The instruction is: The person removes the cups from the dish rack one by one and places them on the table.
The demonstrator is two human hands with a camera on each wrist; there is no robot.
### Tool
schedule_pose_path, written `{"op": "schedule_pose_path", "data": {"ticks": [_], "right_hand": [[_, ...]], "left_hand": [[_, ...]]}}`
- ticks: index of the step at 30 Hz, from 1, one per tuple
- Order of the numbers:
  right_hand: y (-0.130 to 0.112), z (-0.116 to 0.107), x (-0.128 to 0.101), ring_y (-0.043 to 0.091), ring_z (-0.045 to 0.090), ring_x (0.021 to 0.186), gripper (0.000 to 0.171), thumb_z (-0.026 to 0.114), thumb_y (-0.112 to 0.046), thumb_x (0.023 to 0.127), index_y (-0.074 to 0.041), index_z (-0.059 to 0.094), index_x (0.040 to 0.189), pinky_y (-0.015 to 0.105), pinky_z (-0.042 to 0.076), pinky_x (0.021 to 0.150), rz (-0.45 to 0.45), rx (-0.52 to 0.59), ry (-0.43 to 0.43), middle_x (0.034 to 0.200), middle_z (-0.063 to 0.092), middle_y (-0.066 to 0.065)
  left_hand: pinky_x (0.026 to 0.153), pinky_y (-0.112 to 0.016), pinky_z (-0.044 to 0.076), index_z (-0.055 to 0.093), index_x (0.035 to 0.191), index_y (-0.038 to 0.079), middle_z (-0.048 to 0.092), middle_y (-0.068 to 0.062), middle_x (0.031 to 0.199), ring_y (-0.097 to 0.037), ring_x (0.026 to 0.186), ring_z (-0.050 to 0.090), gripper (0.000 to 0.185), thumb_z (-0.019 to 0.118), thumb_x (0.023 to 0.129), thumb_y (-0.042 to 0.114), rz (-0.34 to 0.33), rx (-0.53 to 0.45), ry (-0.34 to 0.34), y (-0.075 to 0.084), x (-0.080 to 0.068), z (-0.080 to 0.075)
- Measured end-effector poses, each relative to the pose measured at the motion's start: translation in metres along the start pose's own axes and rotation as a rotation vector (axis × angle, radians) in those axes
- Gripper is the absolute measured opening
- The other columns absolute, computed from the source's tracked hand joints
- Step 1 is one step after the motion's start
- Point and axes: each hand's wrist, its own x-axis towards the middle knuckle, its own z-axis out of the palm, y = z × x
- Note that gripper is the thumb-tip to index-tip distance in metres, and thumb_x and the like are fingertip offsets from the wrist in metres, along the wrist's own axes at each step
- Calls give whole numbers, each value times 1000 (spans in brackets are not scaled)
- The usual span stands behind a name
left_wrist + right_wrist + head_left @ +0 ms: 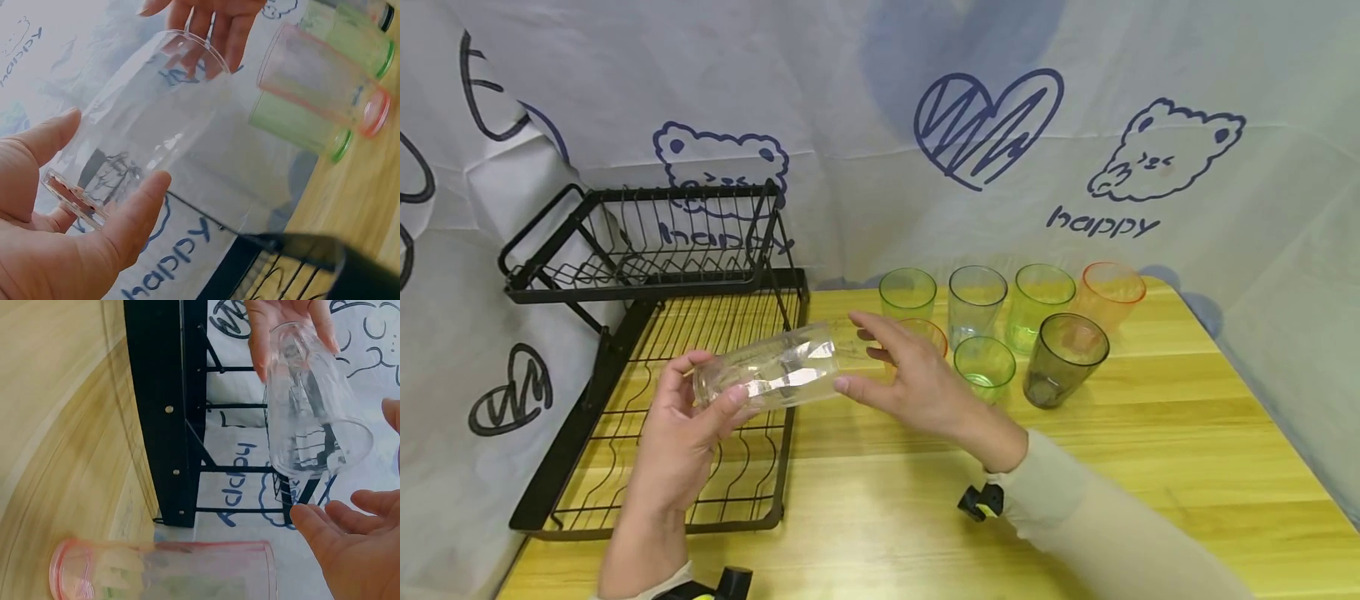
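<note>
A clear drinking glass (775, 367) is held tilted on its side above the dish rack, its rim toward the right. My left hand (681, 425) grips it near the base, thumb on the near side; the left wrist view shows thumb and fingers (134, 212) on either side of the thick bottom. Close to the rim is my right hand (917, 383), fingers spread and loosely bent. In the right wrist view a gap shows between the right hand (356, 537) and the glass (312, 412).
A black two-tier dish rack (786, 467) stands on the left of the wooden table (925, 517). Several tinted cups stand at the back right, among them a dark grey cup (1067, 362), a green cup (985, 371) and a red-rimmed cup (1112, 292). Behind hangs a white cloth (850, 225) with drawings.
</note>
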Motion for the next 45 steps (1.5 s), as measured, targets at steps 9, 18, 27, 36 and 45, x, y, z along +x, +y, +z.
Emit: {"op": "schedule_pose_path", "data": {"ticks": [9, 18, 27, 36, 45], "right_hand": [[-6, -4, -13, 26, 49, 146, 89, 80, -29, 95, -17, 29, 167, 34, 49, 117, 38, 80, -22, 165, 41, 8], [-3, -17, -37, 31, 55, 139, 85, 80, -19, 95, -17, 32, 166, 35, 56, 110, 79, 147, 3, 158, 47, 11], [-1, -35, -55, 34, 58, 134, 79, 79, -14, 95, -22, 39, 163, 31, 63, 95, 128, 269, 34, 159, 43, 14], [7, -54, -65, 41, 57, 133, 75, 75, -5, 96, -14, 40, 162, 34, 65, 88, 125, 309, 26, 155, 43, 19], [11, -69, -75, 39, 55, 131, 76, 76, -1, 93, -12, 42, 160, 33, 64, 90, 144, 258, 23, 156, 45, 16]], "left_hand": [[96, -33, 62, 42, 140, 13, 44, -13, 139, -17, 114, 65, 48, 58, 101, -11, 31, -76, -116, -9, -5, 20], [96, -37, 62, 44, 139, 17, 48, -12, 142, -18, 117, 69, 50, 60, 100, -10, 69, -132, -193, -18, -9, 40], [97, -39, 62, 43, 134, 22, 49, -7, 141, -16, 117, 67, 48, 65, 100, -5, 1, -147, -223, -33, -9, 63], [101, -33, 60, 37, 136, 13, 44, -11, 145, -22, 121, 65, 58, 74, 94, -2, -134, -12, -249, -39, -6, 81], [98, -35, 61, 42, 140, 9, 50, -14, 146, -27, 123, 61, 67, 84, 88, 6, -212, 112, -316, -45, -2, 94]]}}
